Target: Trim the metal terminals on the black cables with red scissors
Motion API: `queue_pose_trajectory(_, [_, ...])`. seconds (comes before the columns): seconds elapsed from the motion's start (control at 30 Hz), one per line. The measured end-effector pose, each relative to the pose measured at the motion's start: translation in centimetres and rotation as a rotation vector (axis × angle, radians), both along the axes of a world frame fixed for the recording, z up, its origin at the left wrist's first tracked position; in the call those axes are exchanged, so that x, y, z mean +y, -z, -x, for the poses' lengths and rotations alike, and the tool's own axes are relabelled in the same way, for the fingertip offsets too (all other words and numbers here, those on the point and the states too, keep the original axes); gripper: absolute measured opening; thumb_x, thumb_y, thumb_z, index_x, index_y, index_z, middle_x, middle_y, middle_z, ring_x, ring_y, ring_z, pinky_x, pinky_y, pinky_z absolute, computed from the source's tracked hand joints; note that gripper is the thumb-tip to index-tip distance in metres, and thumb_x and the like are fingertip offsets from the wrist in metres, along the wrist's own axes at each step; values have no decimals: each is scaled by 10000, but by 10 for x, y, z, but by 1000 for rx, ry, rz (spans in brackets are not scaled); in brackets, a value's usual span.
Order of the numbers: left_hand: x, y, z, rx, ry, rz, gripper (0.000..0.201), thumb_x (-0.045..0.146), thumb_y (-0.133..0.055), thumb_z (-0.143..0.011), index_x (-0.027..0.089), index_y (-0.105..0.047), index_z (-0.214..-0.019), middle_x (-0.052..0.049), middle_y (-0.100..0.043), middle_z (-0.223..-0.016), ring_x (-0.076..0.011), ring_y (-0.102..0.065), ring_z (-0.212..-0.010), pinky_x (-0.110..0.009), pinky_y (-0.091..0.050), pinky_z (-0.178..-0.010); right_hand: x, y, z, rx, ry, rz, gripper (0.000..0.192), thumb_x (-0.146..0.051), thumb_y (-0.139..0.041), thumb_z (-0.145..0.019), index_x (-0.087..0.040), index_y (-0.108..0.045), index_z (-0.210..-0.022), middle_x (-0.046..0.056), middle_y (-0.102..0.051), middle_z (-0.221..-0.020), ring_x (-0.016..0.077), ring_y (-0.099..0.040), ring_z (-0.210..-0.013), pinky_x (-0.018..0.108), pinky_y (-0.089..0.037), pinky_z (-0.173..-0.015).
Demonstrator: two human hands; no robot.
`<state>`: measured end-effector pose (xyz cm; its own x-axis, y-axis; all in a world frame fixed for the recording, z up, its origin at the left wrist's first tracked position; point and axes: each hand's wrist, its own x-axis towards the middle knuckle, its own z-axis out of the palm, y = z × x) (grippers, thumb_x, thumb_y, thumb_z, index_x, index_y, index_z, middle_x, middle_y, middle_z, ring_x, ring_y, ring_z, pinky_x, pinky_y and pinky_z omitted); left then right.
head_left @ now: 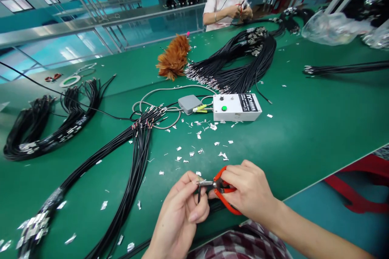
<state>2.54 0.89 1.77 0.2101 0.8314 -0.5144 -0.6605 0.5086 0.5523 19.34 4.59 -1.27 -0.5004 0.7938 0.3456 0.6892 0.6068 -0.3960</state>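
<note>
1. At the far left, a coiled bundle of black cables [36, 129] is lying on the green tabletop [304, 129], and a second long bundle [133, 158] is running from the middle toward the near left corner.
2. My left hand [179, 214] is pinching the end of one thin black wire [199, 194] between thumb and fingers, just over the near edge of the tabletop.
3. My right hand [249, 190] is gripping red-handled scissors [223, 190], and their metal tip is touching the wire end that my left hand is holding.
4. Small silver scraps [194, 149] are lying scattered in front of my hands.
5. Farther back, a white tester box [237, 107] with a green button is sitting beside a grey pedal [188, 103].
6. Behind it, a brown feather duster [173, 58] is lying next to a large cable pile [243, 60].
7. Across the tabletop, another person [225, 0] is working with both hands.
</note>
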Motion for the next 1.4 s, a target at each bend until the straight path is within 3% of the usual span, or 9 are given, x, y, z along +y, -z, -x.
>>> queue_pose_trajectory(0.33, [0,0,-1,19,21,-6,175,192,-511,-883,149,-540,-716,23,-519,-601,-1,-243,-349,-178,-176,-395,-3,2,1,117,11,126,355,-399,-633,-815,-175,-540,-557,-17,-583,-538,94,-459,-485,291,-238,-564])
queue_pose_trajectory(0.43, [-1,-4,-2,39,23,-10,190,182,-509,-882,150,-526,-696,25,-517,-651,9,-247,-348,-185,-173,-400,-4,3,2,390,41,477,460,-539,-628,-779,-185,-487,-521,-37,-489,-495,92,-394,-462,269,-275,-517])
queue_pose_trajectory(0.57, [0,-8,-3,112,22,-25,142,207,-542,-869,161,-535,-735,29,-514,-700,2,-306,-357,-206,-198,-420,0,0,0,796,44,965,490,-642,-460,-832,-186,-548,-678,-7,-527,-618,118,-475,-522,251,-373,-495])
queue_pose_trajectory(0.73, [-4,-4,-9,389,23,-144,142,238,-689,-776,164,-571,-803,45,-506,-670,-16,-366,-403,-198,-209,-438,6,-19,2,853,49,1001,339,-490,-658,-758,-187,-530,-676,2,-584,-735,120,-493,-622,257,-418,-599])
queue_pose_trajectory(0.9, [-12,3,-19,656,3,-290,128,261,-656,-810,178,-565,-775,71,-457,-528,-63,-408,-452,-176,-307,-452,9,-30,11,929,21,1037,253,-306,-750,-687,-197,-522,-678,-11,-626,-815,116,-544,-650,263,-456,-634])
queue_pose_trajectory(1.03, [-11,3,-14,657,64,-275,125,247,-651,-807,184,-554,-855,53,-529,-604,-66,-458,-444,-174,-344,-431,11,-31,11,956,10,1054,252,-225,-765,-668,-188,-516,-659,-36,-594,-695,113,-548,-639,251,-438,-633])
queue_pose_trajectory(1.2, [-8,-1,-4,578,283,-198,247,378,-640,-804,133,-613,-793,3,-596,-550,-70,-480,-391,-178,-346,-400,12,-22,10,1119,-24,1294,309,-242,-777,-653,-192,-472,-673,-44,-593,-656,106,-540,-590,248,-419,-607])
queue_pose_trajectory(1.3, [-11,-4,-6,649,175,-187,222,355,-662,-789,134,-636,-776,8,-609,-542,-54,-485,-374,-160,-341,-394,12,-15,12,1195,-16,1399,302,-253,-760,-673,-190,-465,-686,-55,-563,-659,85,-493,-587,227,-398,-615])
queue_pose_trajectory(1.4, [-12,-4,-8,690,117,-161,198,329,-666,-786,138,-628,-752,21,-603,-522,-47,-487,-343,-138,-311,-355,11,-14,9,1077,7,1257,312,-341,-733,-711,-193,-460,-683,-49,-531,-669,96,-471,-602,236,-396,-621])
